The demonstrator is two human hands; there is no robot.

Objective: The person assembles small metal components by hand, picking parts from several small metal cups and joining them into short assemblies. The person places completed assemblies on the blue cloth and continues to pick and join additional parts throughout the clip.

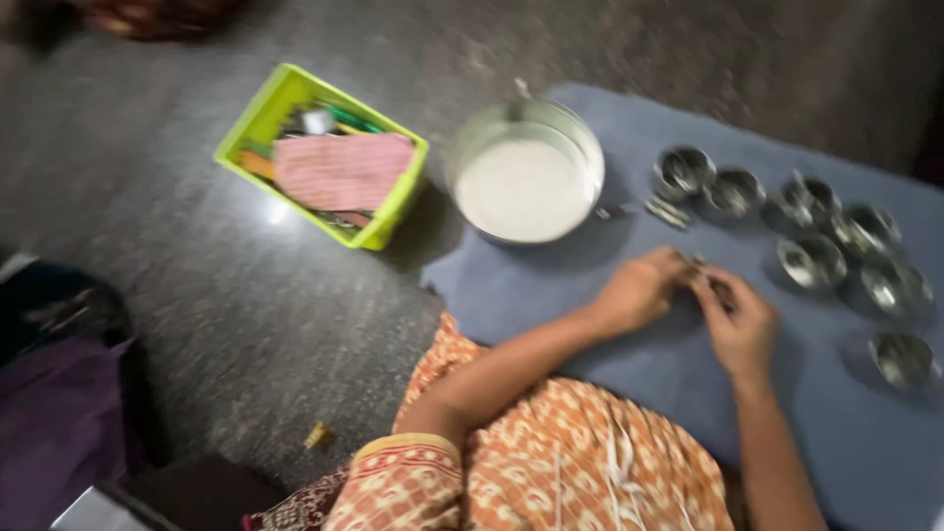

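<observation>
My left hand (639,288) and my right hand (739,322) meet over a blue-grey cloth (610,339) spread on the floor. Between the fingertips of both hands sits a small dark metal piece (700,267); the blur hides what it is. Several small shiny steel cups (812,260) stand in a loose arc just beyond and right of my right hand. A round steel pot (527,177) full of white liquid stands on the cloth's far left corner, above my left hand.
A lime-green plastic basket (295,93) holding a pink checked cloth and small tools sits on the grey speckled floor (246,315), left of the pot. Small metal bits (667,211) lie beside the pot. Dark purple cloth (59,423) lies at the left edge.
</observation>
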